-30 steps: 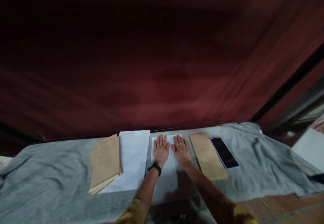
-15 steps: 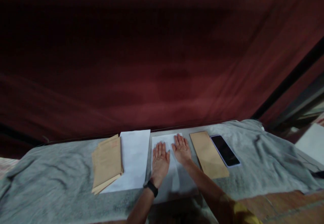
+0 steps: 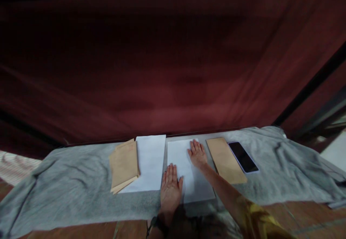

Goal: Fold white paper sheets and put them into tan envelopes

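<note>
A white sheet of paper (image 3: 196, 186) lies flat on the grey cloth in front of me. My left hand (image 3: 171, 190) rests palm down with fingers stretched over the sheet's near left part, a dark band on its wrist. Near the sheet's far right corner, my right hand (image 3: 198, 154) presses flat, fingers spread. Left of the sheet are more white paper (image 3: 151, 163) and a fanned stack of brown envelopes (image 3: 124, 163) partly on top of it. Brown envelopes (image 3: 225, 161) also lie to the right, beside a phone (image 3: 243, 157) with a dark screen.
Wrinkled grey cloth (image 3: 72, 185) covers the low surface. A dark red sheet of fabric (image 3: 173, 70) hangs right behind it. Brown floor tiles (image 3: 310, 215) show along the near edge, and a white object (image 3: 336, 152) stands at the far right.
My left hand has slid down the sheet toward me, while my right hand stays near the far corner. The sheet now looks flatter. The view has shifted slightly.
</note>
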Tool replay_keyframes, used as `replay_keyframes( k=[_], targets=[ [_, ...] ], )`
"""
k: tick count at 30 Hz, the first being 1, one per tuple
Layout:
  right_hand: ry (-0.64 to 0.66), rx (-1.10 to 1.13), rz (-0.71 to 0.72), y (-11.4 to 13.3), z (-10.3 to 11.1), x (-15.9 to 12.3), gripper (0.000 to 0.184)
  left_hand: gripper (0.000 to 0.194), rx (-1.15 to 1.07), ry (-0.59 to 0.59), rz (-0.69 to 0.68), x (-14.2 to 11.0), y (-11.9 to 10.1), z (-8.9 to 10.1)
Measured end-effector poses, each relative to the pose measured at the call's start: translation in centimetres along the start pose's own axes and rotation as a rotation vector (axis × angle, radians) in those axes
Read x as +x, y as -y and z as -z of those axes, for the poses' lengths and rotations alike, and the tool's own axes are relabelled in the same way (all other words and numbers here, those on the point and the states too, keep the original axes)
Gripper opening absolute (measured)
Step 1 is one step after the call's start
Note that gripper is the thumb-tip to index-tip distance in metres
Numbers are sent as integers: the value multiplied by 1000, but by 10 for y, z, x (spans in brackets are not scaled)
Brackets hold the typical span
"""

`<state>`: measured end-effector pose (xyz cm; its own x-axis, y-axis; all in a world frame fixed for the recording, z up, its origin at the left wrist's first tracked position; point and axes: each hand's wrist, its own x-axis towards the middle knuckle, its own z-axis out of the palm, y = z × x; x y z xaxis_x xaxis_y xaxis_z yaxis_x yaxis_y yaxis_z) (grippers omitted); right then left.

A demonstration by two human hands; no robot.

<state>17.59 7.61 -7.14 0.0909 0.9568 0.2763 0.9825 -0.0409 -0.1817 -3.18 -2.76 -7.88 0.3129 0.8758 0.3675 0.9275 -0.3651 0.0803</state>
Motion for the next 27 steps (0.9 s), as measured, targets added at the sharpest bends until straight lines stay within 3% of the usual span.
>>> replay_keyframes(
  k=[5, 10, 12, 15, 20, 27],
  targets=[
    [-22, 13, -28, 18, 7, -25, 56, 62, 38, 6, 10, 2, -2, -2],
    [-25, 134, 193, 52, -1, -101, 53, 60, 27, 40, 8, 1, 0, -1],
    [-78, 139, 203, 55, 1, -126, 50, 60, 18, 62, 3, 1, 0, 2],
    [-120, 143, 233, 44, 15, -145, 51, 58, -6, 76, 5, 2, -2, 8],
    [-71, 94, 211, 13, 42, -155, 53, 57, -39, 58, 18, -2, -4, 17],
    [-54, 27, 127, -15, 47, -175, 61, 55, -42, 94, -3, -24, 2, 26]
  ],
)
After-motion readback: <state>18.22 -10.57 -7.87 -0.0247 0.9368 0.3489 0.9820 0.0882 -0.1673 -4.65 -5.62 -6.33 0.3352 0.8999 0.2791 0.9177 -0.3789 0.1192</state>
